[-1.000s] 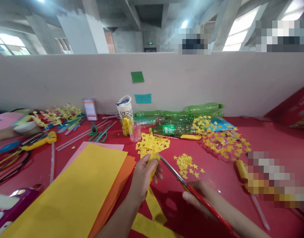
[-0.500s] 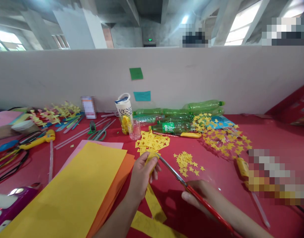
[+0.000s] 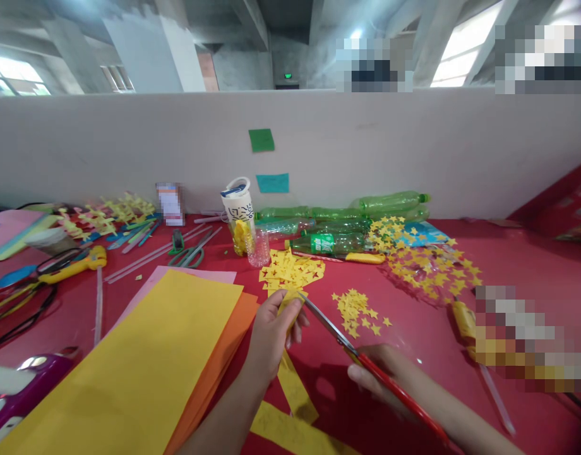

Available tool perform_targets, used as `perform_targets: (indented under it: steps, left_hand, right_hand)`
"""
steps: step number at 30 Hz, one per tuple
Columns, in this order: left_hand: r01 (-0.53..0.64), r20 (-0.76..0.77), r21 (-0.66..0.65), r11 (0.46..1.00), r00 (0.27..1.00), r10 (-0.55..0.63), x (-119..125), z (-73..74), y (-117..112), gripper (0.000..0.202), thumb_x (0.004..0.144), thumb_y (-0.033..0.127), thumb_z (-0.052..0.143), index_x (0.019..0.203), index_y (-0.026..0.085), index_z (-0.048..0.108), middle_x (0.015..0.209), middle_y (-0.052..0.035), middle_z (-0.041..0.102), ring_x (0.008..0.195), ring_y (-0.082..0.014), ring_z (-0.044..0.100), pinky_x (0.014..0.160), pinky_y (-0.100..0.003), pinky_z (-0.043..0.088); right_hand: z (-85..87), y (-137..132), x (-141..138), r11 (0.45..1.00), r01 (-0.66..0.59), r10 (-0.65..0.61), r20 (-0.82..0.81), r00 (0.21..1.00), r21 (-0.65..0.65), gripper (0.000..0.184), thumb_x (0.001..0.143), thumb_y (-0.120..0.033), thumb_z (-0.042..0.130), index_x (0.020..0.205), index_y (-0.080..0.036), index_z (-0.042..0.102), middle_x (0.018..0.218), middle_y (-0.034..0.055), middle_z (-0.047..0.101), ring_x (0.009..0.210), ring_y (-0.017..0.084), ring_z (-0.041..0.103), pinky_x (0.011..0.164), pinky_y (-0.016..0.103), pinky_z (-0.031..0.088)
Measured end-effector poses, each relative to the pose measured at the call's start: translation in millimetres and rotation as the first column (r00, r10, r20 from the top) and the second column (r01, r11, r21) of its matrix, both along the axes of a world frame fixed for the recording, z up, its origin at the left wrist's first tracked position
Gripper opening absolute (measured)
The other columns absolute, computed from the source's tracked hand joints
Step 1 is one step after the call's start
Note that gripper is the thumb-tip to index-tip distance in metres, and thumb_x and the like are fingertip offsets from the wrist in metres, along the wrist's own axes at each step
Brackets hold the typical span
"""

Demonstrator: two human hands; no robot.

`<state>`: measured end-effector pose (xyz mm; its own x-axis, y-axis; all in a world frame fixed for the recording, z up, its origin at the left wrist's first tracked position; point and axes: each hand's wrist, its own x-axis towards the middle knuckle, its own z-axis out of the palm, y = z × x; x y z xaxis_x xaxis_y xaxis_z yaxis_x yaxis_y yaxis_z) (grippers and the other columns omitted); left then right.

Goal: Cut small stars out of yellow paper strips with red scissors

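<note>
My left hand point(image 3: 276, 328) pinches a strip of yellow paper point(image 3: 294, 385) whose long end hangs down toward the table. In my right hand point(image 3: 385, 373) is a pair of red-handled scissors point(image 3: 335, 332), their tips touching the paper beside my left thumb. The blades look closed or nearly so. Just beyond my left hand lies a heap of yellow paper scraps point(image 3: 290, 268) with star-shaped holes. A pile of small yellow stars point(image 3: 354, 309) sits right of the blades. Another yellow strip point(image 3: 295, 433) lies flat below my hands.
Yellow sheets point(image 3: 143, 354) over orange and pink ones lie at left, near a purple power strip point(image 3: 29, 392). Green plastic bottles point(image 3: 338, 243), a white cup point(image 3: 238, 202) and green-handled scissors point(image 3: 191, 256) stand or lie behind. Yellow glue guns point(image 3: 77, 265) flank both sides; more stars point(image 3: 427, 268) lie right.
Another person's hand at the far left edge has moved out of view. My hands, the scissors and the yellow strip have hardly moved.
</note>
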<state>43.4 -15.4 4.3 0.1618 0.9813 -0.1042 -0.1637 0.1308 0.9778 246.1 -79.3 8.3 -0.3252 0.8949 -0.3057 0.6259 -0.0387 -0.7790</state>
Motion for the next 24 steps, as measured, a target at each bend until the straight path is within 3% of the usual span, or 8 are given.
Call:
perform_targets:
  steps: [14,24]
  left_hand:
    - [0.031,0.04,0.0,1.0,0.999,-0.031,-0.7,-2.5,1.8,0.022,0.081,0.037,0.058,0.075,0.016,0.054,0.058,0.0011,0.061,0.036,-0.0045,0.045,0.034,-0.014,0.027]
    - [0.078,0.017,-0.02,0.997,0.997,-0.078,-6.2,-1.0,7.0,0.023,0.078,0.037,0.059,0.073,0.016,0.055,0.055,0.0008,0.062,0.032,-0.0038,0.041,0.033,-0.015,0.023]
  right_hand:
    - [-4.9,1.1,-4.7,0.993,0.073,-0.082,-0.092,0.992,-0.092,0.056,0.079,-0.069,0.045,0.057,-0.018,0.045,0.049,-0.0033,0.043,0.044,0.009,0.037,0.042,0.02,0.025]
    - [-1.6,1.2,-2.1,0.988,0.054,-0.072,-0.126,0.989,-0.146,0.051,0.084,-0.063,0.044,0.058,-0.019,0.044,0.045,-0.0046,0.041,0.04,0.009,0.037,0.037,0.02,0.025]
